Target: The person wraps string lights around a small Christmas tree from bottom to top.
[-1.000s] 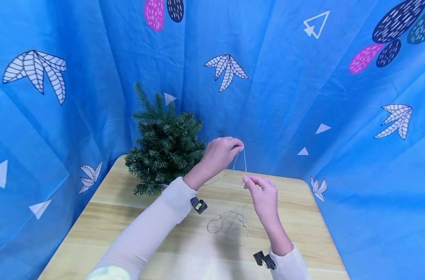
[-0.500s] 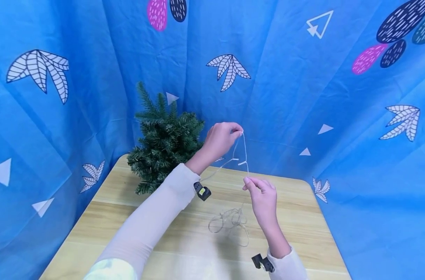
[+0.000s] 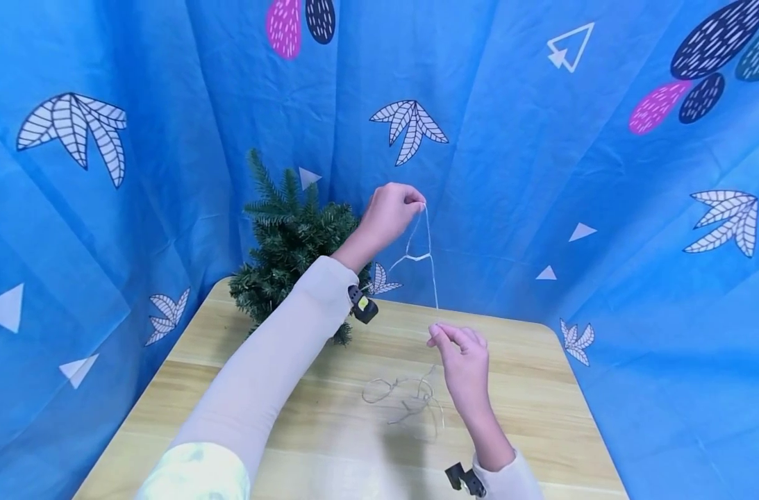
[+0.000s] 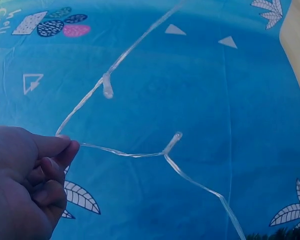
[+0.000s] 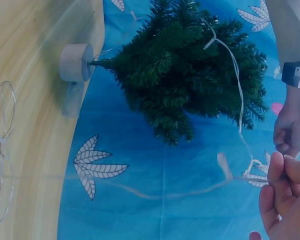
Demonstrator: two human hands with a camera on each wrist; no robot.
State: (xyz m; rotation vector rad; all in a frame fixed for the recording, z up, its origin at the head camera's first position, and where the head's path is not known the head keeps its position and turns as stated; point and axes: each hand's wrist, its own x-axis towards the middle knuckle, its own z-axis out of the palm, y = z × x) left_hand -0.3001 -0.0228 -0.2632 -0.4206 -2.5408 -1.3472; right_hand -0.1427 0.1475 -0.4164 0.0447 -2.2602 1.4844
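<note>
Head view: the person's left hand (image 3: 388, 215) is raised beside the tree, its thumb and fingertip brought together in a narrow pinch that has hold of a thin, translucent light string (image 4: 122, 153). From this grip, two lengths hang apart: one drops to the right hand (image 3: 466, 364), lower down, whose thumb and index finger also pinch it, and the other slants away behind the left forearm. In the left wrist view, two small, stubby, clear bulbs (image 4: 108, 87) branch off the string, one on each side of the fingertips. Loose loops of the string (image 5: 0, 137) lie on the pale wood-grain surface (image 3: 529, 389).

A small, bushy, dark green artificial fir tree (image 5: 175, 75) stands on a pale round base (image 5: 76, 62) near the surface's far left corner; one strand with a bulb crosses in front of its branches in the right wrist view. Bright blue fabric (image 3: 504, 173) printed with white leaves hangs behind.
</note>
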